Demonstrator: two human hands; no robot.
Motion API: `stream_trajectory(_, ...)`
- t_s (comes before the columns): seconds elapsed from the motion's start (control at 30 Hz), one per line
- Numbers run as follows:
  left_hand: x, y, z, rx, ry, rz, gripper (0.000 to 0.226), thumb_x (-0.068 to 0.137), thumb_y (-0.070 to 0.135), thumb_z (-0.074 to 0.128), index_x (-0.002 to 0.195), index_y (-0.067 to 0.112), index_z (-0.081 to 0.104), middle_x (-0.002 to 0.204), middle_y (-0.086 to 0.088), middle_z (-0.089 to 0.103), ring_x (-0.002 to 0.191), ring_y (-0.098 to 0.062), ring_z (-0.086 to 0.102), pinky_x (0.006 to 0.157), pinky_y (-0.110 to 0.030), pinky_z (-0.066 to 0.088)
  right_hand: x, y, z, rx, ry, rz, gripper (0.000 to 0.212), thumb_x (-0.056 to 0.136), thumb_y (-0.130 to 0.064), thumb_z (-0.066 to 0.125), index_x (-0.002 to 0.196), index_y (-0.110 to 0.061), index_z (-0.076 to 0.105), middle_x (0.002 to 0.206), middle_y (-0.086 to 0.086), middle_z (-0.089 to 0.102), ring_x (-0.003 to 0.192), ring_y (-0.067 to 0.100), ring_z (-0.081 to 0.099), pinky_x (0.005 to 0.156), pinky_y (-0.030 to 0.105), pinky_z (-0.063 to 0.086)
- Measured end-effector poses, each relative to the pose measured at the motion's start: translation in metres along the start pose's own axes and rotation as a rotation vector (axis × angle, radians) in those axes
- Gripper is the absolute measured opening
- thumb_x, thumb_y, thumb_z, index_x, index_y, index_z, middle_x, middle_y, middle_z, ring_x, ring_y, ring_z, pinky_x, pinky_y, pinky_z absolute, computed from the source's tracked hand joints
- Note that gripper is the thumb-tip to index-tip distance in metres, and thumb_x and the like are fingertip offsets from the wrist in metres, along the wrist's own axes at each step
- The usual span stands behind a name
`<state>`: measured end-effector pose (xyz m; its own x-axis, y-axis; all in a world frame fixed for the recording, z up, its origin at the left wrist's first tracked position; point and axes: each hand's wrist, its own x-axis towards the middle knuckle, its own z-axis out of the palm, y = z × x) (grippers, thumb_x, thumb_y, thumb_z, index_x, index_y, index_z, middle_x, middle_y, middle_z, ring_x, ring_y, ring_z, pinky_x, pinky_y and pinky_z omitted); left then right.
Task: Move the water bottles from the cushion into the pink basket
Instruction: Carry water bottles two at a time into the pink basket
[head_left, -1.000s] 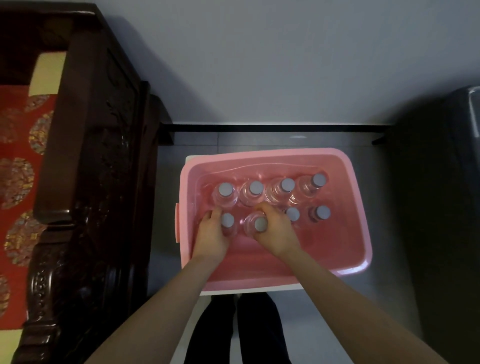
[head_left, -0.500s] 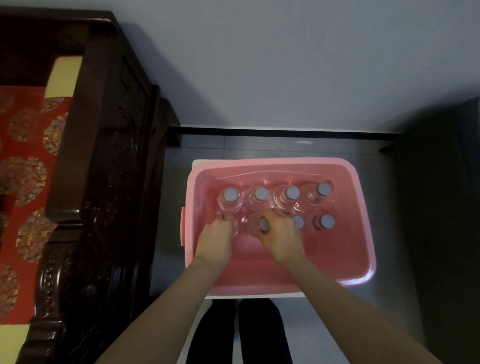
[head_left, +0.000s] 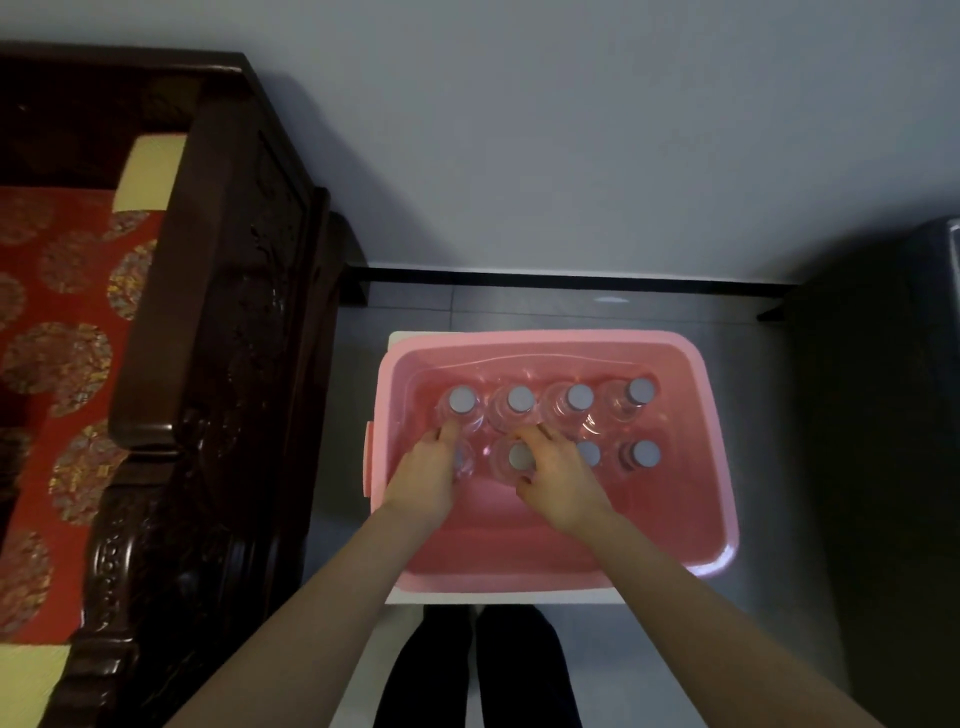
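Note:
The pink basket (head_left: 696, 519) sits on the floor in front of me, on a white base. Several clear water bottles with grey caps stand upright inside it in two rows, among them one at the back left (head_left: 462, 401) and one at the front right (head_left: 645, 455). My left hand (head_left: 426, 480) is wrapped around the front-left bottle (head_left: 462, 465), mostly hiding it. My right hand (head_left: 558, 480) grips the bottle beside it (head_left: 511, 460), whose cap shows between thumb and fingers. The red patterned cushion (head_left: 62, 364) lies at the left with no bottle visible on it.
A dark carved wooden armrest (head_left: 208, 364) stands between the cushion and the basket. A grey wall with a black skirting (head_left: 571, 275) runs behind. A dark object (head_left: 893, 467) fills the right side. My legs (head_left: 478, 675) are below the basket.
The view shifted slightly, so the basket appears lower and further right. Both hands stay on the two front-left bottles, settled a little lower into the basket.

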<state>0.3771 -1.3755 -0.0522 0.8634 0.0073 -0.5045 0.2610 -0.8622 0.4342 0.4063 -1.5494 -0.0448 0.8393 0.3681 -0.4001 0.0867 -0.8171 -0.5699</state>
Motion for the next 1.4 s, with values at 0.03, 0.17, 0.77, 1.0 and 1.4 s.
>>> stream_trajectory(0.03, 0.0, 0.001, -0.006, -0.014, -0.035, -0.005, 0.073, 0.08, 0.003, 0.062, 0.143, 0.018, 0.028, 0.12, -0.016, 0.054, 0.106, -0.039, 0.058, 0.084, -0.041, 0.048, -0.002, -0.001, -0.008, 0.006, 0.01, -0.005, 0.051, 0.072, -0.003, 0.061, 0.121, -0.017, 0.055, 0.115, 0.007, 0.057, 0.101, 0.03, 0.058, 0.078, 0.034, 0.047)
stream_trajectory(0.17, -0.001, 0.014, -0.045, -0.039, -0.029, 0.063, 0.059, 0.08, 0.018, 0.064, 0.136, 0.015, 0.043, 0.118, -0.014, 0.06, 0.107, -0.034, 0.058, 0.088, -0.039, 0.048, -0.008, -0.007, -0.051, -0.03, 0.174, -0.029, 0.037, 0.078, -0.017, 0.061, 0.115, -0.017, 0.061, 0.111, 0.005, 0.06, 0.101, 0.029, 0.058, 0.076, 0.034, 0.048)
stream_trajectory(0.77, -0.125, -0.002, -0.215, -0.182, 0.73, 0.077, 0.047, 0.089, 0.025, 0.06, 0.134, 0.019, 0.045, 0.131, -0.003, 0.055, 0.123, -0.02, 0.049, 0.099, -0.031, 0.041, -0.027, -0.155, -0.148, -0.095, 0.44, -0.466, 0.043, 0.091, -0.029, 0.056, 0.131, -0.012, 0.053, 0.133, 0.007, 0.053, 0.127, 0.024, 0.038, 0.101, 0.035, 0.036)
stream_trajectory(1.0, -0.276, -0.121, -0.24, -0.198, 1.017, -0.164, 0.045, 0.087, 0.028, 0.063, 0.129, 0.02, 0.048, 0.121, -0.002, 0.06, 0.112, -0.02, 0.055, 0.088, -0.026, 0.039, -0.062, -0.281, -0.082, -0.105, 0.302, -0.712, 0.046, 0.093, -0.039, 0.052, 0.134, -0.02, 0.048, 0.138, 0.001, 0.049, 0.131, 0.02, 0.035, 0.105, 0.037, 0.035)
stream_trajectory(1.4, -0.597, -0.356, -0.158, -0.465, 1.289, -0.579, 0.042, 0.082, 0.019, 0.071, 0.121, 0.014, 0.057, 0.119, -0.002, 0.063, 0.106, -0.017, 0.06, 0.081, -0.03, 0.042, -0.179, -0.522, 0.17, 0.058, -0.1, -0.926, 0.052, 0.092, -0.049, 0.048, 0.139, -0.027, 0.04, 0.141, -0.005, 0.043, 0.131, 0.014, 0.037, 0.104, 0.033, 0.033)
